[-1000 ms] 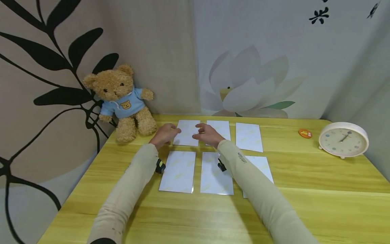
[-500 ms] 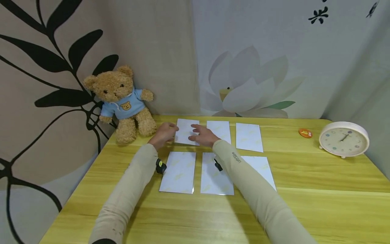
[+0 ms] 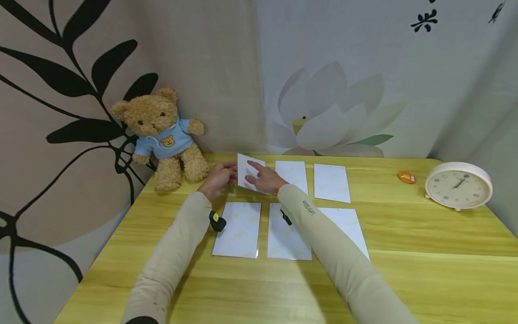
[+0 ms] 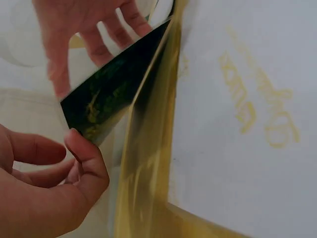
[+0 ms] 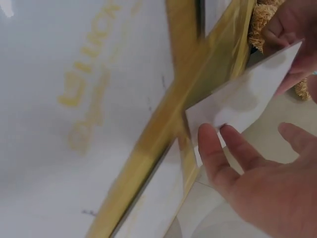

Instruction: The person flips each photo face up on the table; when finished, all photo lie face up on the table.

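Note:
My left hand [image 3: 219,180] pinches a card [image 3: 242,170] by its left edge, at the back left of two rows of cards. The card is tilted up off the table, its white back toward the head camera. In the left wrist view the underside of the card [image 4: 111,87] shows a dark, greenish picture. My right hand [image 3: 267,180] is at the card's other side, fingers spread and their tips against the white back. In the right wrist view two fingertips [image 5: 210,136] meet the lower edge of the card.
Several other white cards lie face down, such as the front left card [image 3: 238,231] and back right card [image 3: 332,182]. A teddy bear [image 3: 166,137] sits at the back left. A white clock [image 3: 458,185] and an orange disc [image 3: 406,177] are at the right of the wooden table [image 3: 437,279].
The back left card, flat on the table a second ago, has been tilted up. My left fingers have taken its edge, and my right hand has moved left onto it.

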Demonstrator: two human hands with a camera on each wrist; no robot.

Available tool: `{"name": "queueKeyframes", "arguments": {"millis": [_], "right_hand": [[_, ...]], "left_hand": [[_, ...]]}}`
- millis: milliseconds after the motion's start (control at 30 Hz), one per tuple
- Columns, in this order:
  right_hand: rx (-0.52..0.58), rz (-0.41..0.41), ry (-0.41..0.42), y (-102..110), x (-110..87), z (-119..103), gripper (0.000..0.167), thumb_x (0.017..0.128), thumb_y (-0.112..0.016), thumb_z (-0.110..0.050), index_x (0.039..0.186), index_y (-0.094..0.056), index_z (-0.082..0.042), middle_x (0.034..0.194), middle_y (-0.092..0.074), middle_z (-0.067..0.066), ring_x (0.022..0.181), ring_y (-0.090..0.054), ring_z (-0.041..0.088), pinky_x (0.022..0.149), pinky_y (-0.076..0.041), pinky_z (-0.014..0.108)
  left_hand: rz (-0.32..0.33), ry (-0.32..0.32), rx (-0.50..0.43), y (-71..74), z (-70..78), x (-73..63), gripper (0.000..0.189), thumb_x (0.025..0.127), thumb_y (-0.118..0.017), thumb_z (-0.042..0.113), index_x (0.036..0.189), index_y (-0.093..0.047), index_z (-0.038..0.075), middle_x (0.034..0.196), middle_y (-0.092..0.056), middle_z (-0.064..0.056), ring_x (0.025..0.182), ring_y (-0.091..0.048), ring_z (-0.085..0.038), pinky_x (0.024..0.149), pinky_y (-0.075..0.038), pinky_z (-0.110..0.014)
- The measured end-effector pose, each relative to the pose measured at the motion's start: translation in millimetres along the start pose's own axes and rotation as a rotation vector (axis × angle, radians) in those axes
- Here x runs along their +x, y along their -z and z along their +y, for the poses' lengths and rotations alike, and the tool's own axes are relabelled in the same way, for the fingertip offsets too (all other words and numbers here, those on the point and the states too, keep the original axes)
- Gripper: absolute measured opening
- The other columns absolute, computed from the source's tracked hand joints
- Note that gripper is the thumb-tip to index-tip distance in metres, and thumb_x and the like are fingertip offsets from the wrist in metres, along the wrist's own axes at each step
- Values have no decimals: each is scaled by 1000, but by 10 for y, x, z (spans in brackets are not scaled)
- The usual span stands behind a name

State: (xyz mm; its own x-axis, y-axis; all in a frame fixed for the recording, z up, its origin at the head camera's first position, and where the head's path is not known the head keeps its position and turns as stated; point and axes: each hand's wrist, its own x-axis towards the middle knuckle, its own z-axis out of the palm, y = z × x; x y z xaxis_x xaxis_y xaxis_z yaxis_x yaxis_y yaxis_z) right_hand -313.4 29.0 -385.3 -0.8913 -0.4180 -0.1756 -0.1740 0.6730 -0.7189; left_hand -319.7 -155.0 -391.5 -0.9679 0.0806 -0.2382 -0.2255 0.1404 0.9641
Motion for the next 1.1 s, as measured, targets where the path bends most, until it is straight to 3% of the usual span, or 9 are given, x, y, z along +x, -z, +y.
{"name": "queueKeyframes", "arguments": {"millis": [133,233,400,533,667,733,767,933,1100], "right_hand": [[-58,3,12,-13,35,-38,61,105,-46,-43,161,-23,-33,160,-40,17,151,-32,37,123,-29,52],[-106,4,21,-8,46,-64,60,106,-43,-44,161,-21,-34,162,-34,18,155,-19,40,125,-23,56],[-121,18,28,19,43,-99,59,105,-43,-42,160,-24,-34,162,-33,22,155,-17,44,124,-23,59],[-119,24,35,24,56,-101,59,104,-44,-39,160,-26,-33,160,-36,23,154,-19,45,123,-25,59],[-98,42,39,36,55,-91,59,103,-47,-37,159,-28,-32,159,-39,22,153,-20,45,123,-26,58],[-93,59,43,53,51,-89,60,103,-49,-35,159,-29,-30,157,-43,22,153,-22,44,124,-26,56],[-91,69,47,62,47,-89,60,103,-49,-35,159,-30,-30,146,-54,23,146,-37,41,121,-33,52],[3,108,63,98,16,-98,59,105,-50,-35,159,-29,-31,136,-59,18,122,-59,31,105,-50,46],[256,111,77,69,-1,-118,57,105,-51,-35,158,-29,-40,152,-48,11,120,-64,33,94,-58,49]], "left_hand": [[-11,3,-26,-7,-16,-11,48,105,-39,2,153,-37,2,114,-56,-7,79,-54,-8,76,-50,-23],[-12,16,-46,-5,-10,-24,47,107,-41,8,154,-38,8,121,-56,-6,85,-56,-8,91,-51,-30],[-49,14,-101,-12,15,-42,47,107,-46,16,154,-40,18,124,-59,-5,92,-60,-10,112,-43,-46],[-59,2,-119,-34,22,-60,49,106,-48,17,154,-40,22,105,-66,4,86,-61,-10,109,-44,-45],[-73,-8,-146,-88,2,-58,50,107,-48,18,155,-38,26,82,-61,8,75,-53,-11,88,-45,-36],[-102,-2,-188,-121,-8,-46,51,107,-48,20,156,-36,30,84,-60,8,75,-53,-11,85,-43,-35],[-117,1,-212,-135,-15,-37,52,108,-47,21,157,-34,32,85,-58,6,76,-52,-12,85,-43,-35],[-195,39,-346,-186,1,-8,53,108,-45,29,156,-28,43,100,-61,1,96,-59,-18,105,-42,-47],[-245,52,-372,-163,59,-39,50,109,-38,40,153,-21,56,108,-54,-2,109,-53,-26,110,-37,-61]]}}
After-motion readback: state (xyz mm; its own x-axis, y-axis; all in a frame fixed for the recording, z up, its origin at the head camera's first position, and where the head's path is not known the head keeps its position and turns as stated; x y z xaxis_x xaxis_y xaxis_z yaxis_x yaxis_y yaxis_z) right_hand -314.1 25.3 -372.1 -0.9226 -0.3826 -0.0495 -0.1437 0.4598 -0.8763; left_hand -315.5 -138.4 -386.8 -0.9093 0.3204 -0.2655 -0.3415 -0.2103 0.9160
